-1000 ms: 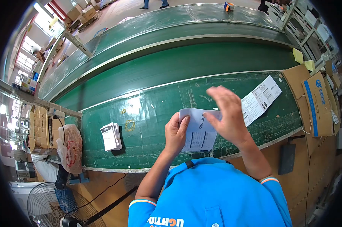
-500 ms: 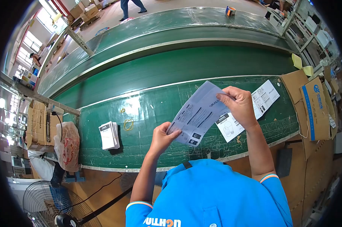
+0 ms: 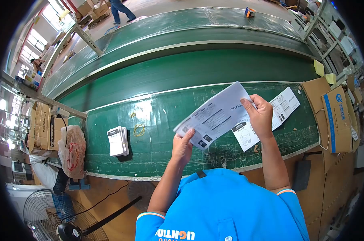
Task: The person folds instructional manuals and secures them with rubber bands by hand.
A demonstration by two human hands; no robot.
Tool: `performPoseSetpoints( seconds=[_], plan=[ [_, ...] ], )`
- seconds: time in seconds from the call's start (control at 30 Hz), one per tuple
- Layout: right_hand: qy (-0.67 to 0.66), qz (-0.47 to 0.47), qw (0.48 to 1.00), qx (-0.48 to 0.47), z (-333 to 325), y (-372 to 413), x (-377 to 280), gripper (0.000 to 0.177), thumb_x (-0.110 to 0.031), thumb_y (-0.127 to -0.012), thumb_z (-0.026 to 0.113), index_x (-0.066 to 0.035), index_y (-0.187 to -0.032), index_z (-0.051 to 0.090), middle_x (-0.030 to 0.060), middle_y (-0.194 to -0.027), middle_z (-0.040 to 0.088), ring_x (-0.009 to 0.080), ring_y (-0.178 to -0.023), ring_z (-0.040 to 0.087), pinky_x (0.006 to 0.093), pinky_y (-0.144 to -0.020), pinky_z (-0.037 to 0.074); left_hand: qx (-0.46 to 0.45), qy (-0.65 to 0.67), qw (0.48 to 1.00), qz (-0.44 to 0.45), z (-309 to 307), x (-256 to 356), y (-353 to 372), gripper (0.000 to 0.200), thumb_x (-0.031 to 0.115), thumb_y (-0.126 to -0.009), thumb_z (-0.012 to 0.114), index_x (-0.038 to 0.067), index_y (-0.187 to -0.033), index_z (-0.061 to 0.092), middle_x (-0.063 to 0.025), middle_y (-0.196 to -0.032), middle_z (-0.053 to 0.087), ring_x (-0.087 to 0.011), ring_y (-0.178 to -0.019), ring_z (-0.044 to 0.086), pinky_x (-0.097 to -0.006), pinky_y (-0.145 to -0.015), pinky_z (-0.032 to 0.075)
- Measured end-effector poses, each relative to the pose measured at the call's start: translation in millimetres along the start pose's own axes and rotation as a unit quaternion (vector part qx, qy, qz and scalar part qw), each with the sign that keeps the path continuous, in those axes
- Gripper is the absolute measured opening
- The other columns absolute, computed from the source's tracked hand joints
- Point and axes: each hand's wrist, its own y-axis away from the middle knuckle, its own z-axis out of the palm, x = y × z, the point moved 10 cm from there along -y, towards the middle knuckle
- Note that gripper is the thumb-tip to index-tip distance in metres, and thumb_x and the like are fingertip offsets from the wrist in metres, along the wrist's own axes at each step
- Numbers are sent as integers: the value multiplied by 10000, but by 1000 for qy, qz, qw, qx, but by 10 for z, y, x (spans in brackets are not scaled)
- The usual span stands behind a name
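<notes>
One printed sheet (image 3: 216,116), "ORALUCE"-type lettering partly readable, is pinched by left fingers (image 3: 189,135) and right fingers (image 3: 249,107); one printed leaflet (image 3: 246,134) lies below the right fingers, one booklet stack (image 3: 118,141) left of the left fingers.

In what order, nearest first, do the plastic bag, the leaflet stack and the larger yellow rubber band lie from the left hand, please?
From the left hand:
1. Larger yellow rubber band, just left on the bench.
2. Leaflet stack, farther left.
3. Plastic bag, beyond the bench's left end.
</notes>
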Motion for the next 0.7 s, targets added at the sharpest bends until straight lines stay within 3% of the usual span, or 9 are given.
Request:
performPoseSetpoints(
  seconds=[0.07, 0.2, 0.27, 0.3, 0.43, 0.53, 0.57, 0.63, 0.7],
  plan=[
    [-75, 3, 997, -7, -13, 14, 28, 190, -160, -809, 602, 9, -723, 580, 3, -583, 539, 37, -538, 426, 203, -468, 346, 23, 15, 999, -25, -128, -96, -76, 474, 114, -759, 639, 15, -1167, 418, -95, -1037, 556, -182, -972, 522, -317, -845, 409],
    [-98, -14, 994, -56, 52, 170, -169, 148, -131, -802, 611, 4, -747, 584, -8, -593, 535, 25, -560, 431, 182, -485, 348, 130, -95, 982, 94, -344, 121, -50, 822, 181, -734, 669, 71, -1338, 122, -147, -1294, 330, -242, -1160, 372, -403, -946, 295],
    [-100, -29, 993, -62, 95, 261, -236, 111, -100, -790, 621, 1, -758, 587, -4, -612, 556, 20, -565, 448, 177, -492, 364, 105, -248, 932, 242, -58, 459, 141, 900, 200, -718, 684, 76, -1355, 61, -154, -1327, 272, -292, -1214, 301, -410, -963, 274],
    [-112, -28, 991, -74, 133, 303, -268, 104, -95, -787, 624, 0, -763, 589, -2, -624, 567, 21, -572, 461, 177, -497, 376, 61, -248, 942, 219, 104, 461, 166, 1071, 307, -636, 740, 115, -1363, -23, -176, -1384, 145, -292, -1264, 199, -405, -1013, 182],
    [-116, -71, 984, -117, 254, 468, -438, 77, -72, -772, 632, -5, -778, 595, 40, -646, 599, 48, -588, 532, 187, -522, 420, -28, -111, 978, 176, 252, 217, 36, 1164, 390, -615, 745, 120, -1348, -118, -131, -1381, 129, -289, -1253, 204, -397, -1021, 175],
    [-104, -141, 975, -135, 282, 601, -612, 64, -38, -738, 649, -21, -778, 602, 73, -672, 615, 111, -588, 584, 210, -524, 443, -107, 18, 980, 167, 339, 215, -40, 1185, 489, -583, 737, 112, -1352, -82, -110, -1373, 135, -254, -1247, 213, -385, -1013, 205],
    [-103, -179, 969, -134, 260, 643, -730, 66, -30, -730, 652, -26, -774, 604, 71, -678, 617, 125, -590, 590, 219, -521, 448, -122, -15, 983, 138, 320, 124, -77, 1170, 589, -526, 717, 75, -1349, 64, -106, -1351, 227, -237, -1222, 290, -385, -989, 276],
    [-119, -244, 954, -129, 218, 697, -891, 74, -17, -713, 655, -38, -766, 608, 66, -683, 620, 151, -585, 599, 241, -515, 460, -182, 11, 976, 122, 560, 239, 10, 1127, 559, -511, 741, 76, -1334, 140, -113, -1329, 280, -240, -1206, 324, -390, -976, 307],
    [-138, -216, 958, -131, 202, 714, -820, 67, -25, -720, 653, -37, -768, 608, 72, -672, 615, 145, -577, 592, 235, -511, 454, -244, 21, 966, 87, 773, 272, 142, 1086, 532, -464, 775, 81, -1305, 257, -144, -1300, 351, -257, -1178, 384, -414, -957, 354]
  ],
)
